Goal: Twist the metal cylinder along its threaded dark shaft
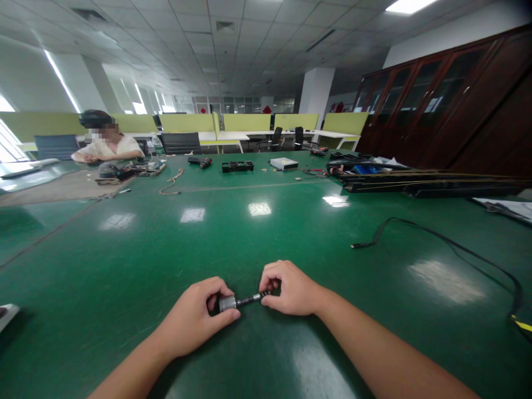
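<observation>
A small metal part (228, 303) with a silver cylinder at its left end and a thin dark shaft lies level, low over the green table (257, 238). My left hand (197, 313) has thumb and fingers closed around the silver cylinder. At the other end, my right hand (291, 288) pinches the tip of the shaft, where a dark, ridged piece shows between thumb and fingers. The middle of the shaft is bare between my hands. Whether the part touches the tabletop cannot be made out.
A black cable (440, 234) curves across the right side. Farther back are a power drill (200, 162), a black frame (237, 166), a white box (284, 163) and long dark profiles (382, 182). A person (108, 141) sits at the far left behind cluttered parts.
</observation>
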The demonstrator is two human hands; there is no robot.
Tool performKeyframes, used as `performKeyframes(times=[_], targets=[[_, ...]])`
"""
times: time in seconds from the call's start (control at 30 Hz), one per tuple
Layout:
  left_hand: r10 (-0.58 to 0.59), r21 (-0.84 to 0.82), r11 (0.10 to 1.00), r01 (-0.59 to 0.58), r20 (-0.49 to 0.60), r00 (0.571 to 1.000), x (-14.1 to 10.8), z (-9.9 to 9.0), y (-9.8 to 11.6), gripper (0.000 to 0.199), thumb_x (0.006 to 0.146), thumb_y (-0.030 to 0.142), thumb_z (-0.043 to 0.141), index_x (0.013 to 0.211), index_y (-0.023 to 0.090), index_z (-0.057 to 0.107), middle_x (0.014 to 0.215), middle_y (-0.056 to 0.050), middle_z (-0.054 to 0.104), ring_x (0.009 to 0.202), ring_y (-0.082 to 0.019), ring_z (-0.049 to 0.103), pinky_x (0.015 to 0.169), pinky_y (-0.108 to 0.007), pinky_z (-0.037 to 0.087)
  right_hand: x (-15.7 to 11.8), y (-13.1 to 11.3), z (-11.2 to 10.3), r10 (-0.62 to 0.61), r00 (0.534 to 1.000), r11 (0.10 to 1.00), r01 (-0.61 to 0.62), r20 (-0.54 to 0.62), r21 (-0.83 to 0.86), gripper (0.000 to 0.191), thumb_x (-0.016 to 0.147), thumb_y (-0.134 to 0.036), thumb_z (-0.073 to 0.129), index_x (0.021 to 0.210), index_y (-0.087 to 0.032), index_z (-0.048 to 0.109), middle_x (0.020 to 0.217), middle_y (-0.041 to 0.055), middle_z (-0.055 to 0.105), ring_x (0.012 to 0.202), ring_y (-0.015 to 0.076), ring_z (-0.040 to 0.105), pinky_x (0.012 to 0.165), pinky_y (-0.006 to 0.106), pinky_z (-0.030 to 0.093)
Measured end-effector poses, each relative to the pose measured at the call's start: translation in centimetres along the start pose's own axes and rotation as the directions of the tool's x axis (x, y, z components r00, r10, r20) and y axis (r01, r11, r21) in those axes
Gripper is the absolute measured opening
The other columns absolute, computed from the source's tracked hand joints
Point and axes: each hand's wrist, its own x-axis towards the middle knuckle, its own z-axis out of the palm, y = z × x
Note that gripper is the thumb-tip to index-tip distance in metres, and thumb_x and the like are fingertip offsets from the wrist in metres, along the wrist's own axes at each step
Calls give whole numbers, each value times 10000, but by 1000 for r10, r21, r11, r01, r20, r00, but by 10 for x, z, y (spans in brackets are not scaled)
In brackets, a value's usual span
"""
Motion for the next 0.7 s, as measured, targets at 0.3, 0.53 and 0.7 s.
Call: performKeyframes(times=[0.3,0.53,0.7], targets=[[21,7,1000,-21,-1,1000,0,2,-5,204,819,394,662,883,199,666,758,16,588,697,-156,523,627,-241,352,1,-11,11,-9,1000,998,9,7,64,138,666,-125,738,797,-166,721,707,-11,618,642,118,555,628,231,429],[53,-12,999,-53,8,999,2,1,-6,207,811,390,681,914,210,677,783,16,597,726,-158,536,649,-241,365,-1,-21,18,-6,999,992,1,34,125,314,695,-91,675,988,-201,695,788,-11,659,710,135,595,710,248,463],[44,-14,999,-44,13,999,1,1,-5,206,813,391,679,913,211,680,789,12,605,728,-160,535,651,-242,368,0,-21,19,-20,999,996,17,36,88,229,706,-110,672,918,-190,702,769,-9,651,700,133,593,701,244,452]])
